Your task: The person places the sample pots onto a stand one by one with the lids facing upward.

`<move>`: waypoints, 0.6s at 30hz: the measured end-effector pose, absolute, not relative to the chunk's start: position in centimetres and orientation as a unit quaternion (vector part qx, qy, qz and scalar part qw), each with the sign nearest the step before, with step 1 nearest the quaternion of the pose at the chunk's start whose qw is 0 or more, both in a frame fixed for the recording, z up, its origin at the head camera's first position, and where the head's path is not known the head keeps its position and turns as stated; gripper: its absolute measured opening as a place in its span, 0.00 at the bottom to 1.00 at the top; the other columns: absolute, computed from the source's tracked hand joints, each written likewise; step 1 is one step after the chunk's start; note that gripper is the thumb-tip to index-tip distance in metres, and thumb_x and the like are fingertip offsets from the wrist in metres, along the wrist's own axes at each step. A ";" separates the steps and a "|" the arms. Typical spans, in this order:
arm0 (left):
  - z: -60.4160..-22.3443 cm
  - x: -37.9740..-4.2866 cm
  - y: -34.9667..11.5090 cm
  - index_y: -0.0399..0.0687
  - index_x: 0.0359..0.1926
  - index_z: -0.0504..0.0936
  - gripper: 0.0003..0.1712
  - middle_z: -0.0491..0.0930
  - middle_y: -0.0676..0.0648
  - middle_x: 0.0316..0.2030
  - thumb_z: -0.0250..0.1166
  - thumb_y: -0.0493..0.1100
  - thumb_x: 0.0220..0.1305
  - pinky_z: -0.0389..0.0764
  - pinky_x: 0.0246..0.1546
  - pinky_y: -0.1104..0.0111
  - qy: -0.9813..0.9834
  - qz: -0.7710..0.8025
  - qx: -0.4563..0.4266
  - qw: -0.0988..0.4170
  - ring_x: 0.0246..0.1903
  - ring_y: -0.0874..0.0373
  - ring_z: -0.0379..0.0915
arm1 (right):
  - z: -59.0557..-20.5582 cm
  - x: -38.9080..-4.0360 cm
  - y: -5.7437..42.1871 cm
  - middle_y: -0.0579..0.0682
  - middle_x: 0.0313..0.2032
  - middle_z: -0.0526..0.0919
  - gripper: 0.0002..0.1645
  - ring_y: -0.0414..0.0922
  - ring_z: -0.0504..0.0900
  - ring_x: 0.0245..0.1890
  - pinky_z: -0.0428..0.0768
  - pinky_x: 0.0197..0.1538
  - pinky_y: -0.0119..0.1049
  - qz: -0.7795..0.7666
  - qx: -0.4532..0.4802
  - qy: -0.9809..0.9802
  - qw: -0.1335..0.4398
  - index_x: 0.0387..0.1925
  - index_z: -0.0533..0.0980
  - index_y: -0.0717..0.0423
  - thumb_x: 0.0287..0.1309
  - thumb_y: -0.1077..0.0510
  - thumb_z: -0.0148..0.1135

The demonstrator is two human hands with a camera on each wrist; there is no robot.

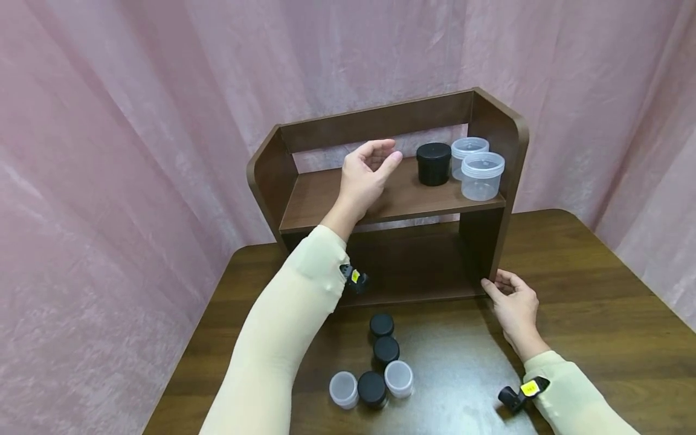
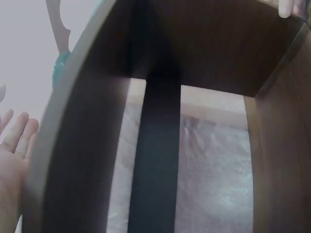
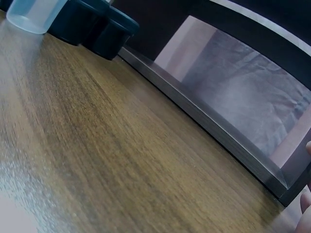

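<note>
A brown two-tier wooden shelf (image 1: pixel 397 211) stands on the table. My left hand (image 1: pixel 364 175) hovers above its upper board, fingers curved and thumb apart, with nothing held. To the right of that hand, a black lidded jar (image 1: pixel 433 166) and two clear plastic jars (image 1: pixel 481 178) stand on the upper board. In the left wrist view the left hand (image 2: pixel 14 165) shows beside the shelf's dark board. Low on the shelf's right side, my right hand (image 1: pixel 513 305) grips the side panel's front edge. Only its fingertips show at the right wrist view's border.
In front of the shelf, several jars stand together on the wooden table (image 1: pixel 446 362): black-lidded ones (image 1: pixel 372 388) and two with whitish lids (image 1: pixel 344 388). A pink curtain (image 1: pixel 163 151) hangs behind. Small wrist cameras (image 1: pixel 522 391) are strapped to both sleeves.
</note>
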State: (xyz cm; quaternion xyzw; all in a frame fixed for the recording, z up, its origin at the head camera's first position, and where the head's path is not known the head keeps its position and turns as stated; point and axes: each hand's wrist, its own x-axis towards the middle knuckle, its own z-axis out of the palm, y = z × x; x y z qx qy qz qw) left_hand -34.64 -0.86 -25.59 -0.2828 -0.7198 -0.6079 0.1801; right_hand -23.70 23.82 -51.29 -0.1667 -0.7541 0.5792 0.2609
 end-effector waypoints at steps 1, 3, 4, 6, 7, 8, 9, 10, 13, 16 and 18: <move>-25.6 -34.2 -1.1 0.37 0.48 0.82 0.15 0.84 0.43 0.40 0.68 0.38 0.61 0.78 0.42 0.68 -0.718 -0.606 -0.289 0.182 0.38 0.56 0.79 | -51.3 -23.7 23.8 0.42 0.37 0.80 0.22 0.32 0.75 0.36 0.71 0.34 0.19 0.580 -0.166 -0.754 0.260 0.48 0.79 0.61 0.55 0.54 0.70; -25.7 -33.2 -1.6 0.37 0.46 0.83 0.13 0.84 0.43 0.37 0.68 0.38 0.60 0.78 0.37 0.70 -0.717 -0.598 -0.308 0.181 0.34 0.57 0.78 | -51.3 -23.8 23.8 0.42 0.37 0.80 0.22 0.32 0.75 0.36 0.71 0.34 0.19 0.581 -0.167 -0.753 0.260 0.49 0.79 0.61 0.55 0.54 0.70; -25.7 -32.6 -1.9 0.36 0.45 0.83 0.12 0.84 0.43 0.36 0.68 0.38 0.61 0.76 0.34 0.70 -0.716 -0.593 -0.323 0.178 0.32 0.58 0.77 | -51.3 -23.8 23.8 0.42 0.37 0.79 0.22 0.31 0.75 0.36 0.72 0.34 0.19 0.581 -0.168 -0.753 0.260 0.49 0.79 0.61 0.55 0.54 0.70; -25.8 -31.5 -2.4 0.38 0.43 0.84 0.11 0.84 0.44 0.32 0.68 0.39 0.61 0.73 0.28 0.71 -0.718 -0.580 -0.352 0.158 0.27 0.58 0.74 | -51.3 -23.9 23.8 0.41 0.37 0.79 0.22 0.31 0.75 0.36 0.72 0.33 0.19 0.579 -0.170 -0.754 0.260 0.49 0.79 0.60 0.55 0.53 0.70; -26.0 -31.0 -2.7 0.39 0.43 0.84 0.11 0.84 0.44 0.31 0.68 0.40 0.61 0.72 0.26 0.71 -0.721 -0.570 -0.366 0.148 0.25 0.58 0.72 | -51.3 -23.9 23.8 0.41 0.37 0.79 0.22 0.31 0.75 0.36 0.72 0.33 0.19 0.579 -0.170 -0.754 0.259 0.50 0.79 0.60 0.55 0.53 0.70; -26.2 -30.5 -3.0 0.40 0.42 0.84 0.10 0.83 0.45 0.30 0.68 0.40 0.61 0.71 0.23 0.70 -0.724 -0.560 -0.379 0.135 0.24 0.58 0.71 | -51.3 -24.0 23.7 0.40 0.37 0.79 0.22 0.31 0.75 0.36 0.72 0.33 0.19 0.579 -0.171 -0.754 0.258 0.50 0.79 0.60 0.55 0.53 0.70; -26.4 -30.0 -3.2 0.39 0.42 0.84 0.10 0.83 0.45 0.29 0.68 0.40 0.61 0.70 0.22 0.70 -0.727 -0.551 -0.392 0.120 0.23 0.57 0.70 | -51.3 -24.0 23.7 0.40 0.37 0.79 0.22 0.31 0.75 0.36 0.72 0.33 0.19 0.579 -0.171 -0.754 0.258 0.50 0.79 0.60 0.55 0.53 0.70; -26.7 -29.6 -3.5 0.39 0.42 0.84 0.10 0.83 0.45 0.29 0.67 0.40 0.61 0.70 0.21 0.69 -0.731 -0.541 -0.402 0.105 0.22 0.57 0.69 | -51.3 -24.0 23.8 0.40 0.37 0.79 0.23 0.31 0.75 0.36 0.72 0.33 0.19 0.580 -0.171 -0.754 0.257 0.50 0.79 0.60 0.55 0.53 0.70; -27.6 -28.5 -4.4 0.39 0.42 0.84 0.10 0.83 0.49 0.29 0.67 0.40 0.61 0.72 0.22 0.69 -0.749 -0.511 -0.417 0.064 0.23 0.57 0.71 | -51.3 -24.1 23.7 0.42 0.37 0.80 0.22 0.32 0.75 0.36 0.72 0.34 0.20 0.582 -0.171 -0.752 0.259 0.49 0.79 0.60 0.55 0.54 0.70; -28.6 -27.7 -5.4 0.41 0.42 0.85 0.09 0.84 0.52 0.31 0.67 0.39 0.61 0.72 0.24 0.69 -0.766 -0.487 -0.419 0.031 0.25 0.58 0.72 | -51.2 -24.2 23.6 0.43 0.38 0.80 0.22 0.32 0.75 0.36 0.71 0.34 0.19 0.583 -0.172 -0.750 0.260 0.50 0.79 0.60 0.55 0.54 0.70; -29.5 -27.1 -6.3 0.44 0.42 0.85 0.08 0.84 0.53 0.33 0.67 0.40 0.62 0.73 0.24 0.69 -0.775 -0.476 -0.415 0.015 0.26 0.58 0.73 | -51.2 -24.3 23.5 0.43 0.37 0.80 0.22 0.32 0.75 0.36 0.71 0.34 0.19 0.586 -0.173 -0.748 0.261 0.50 0.79 0.60 0.55 0.54 0.70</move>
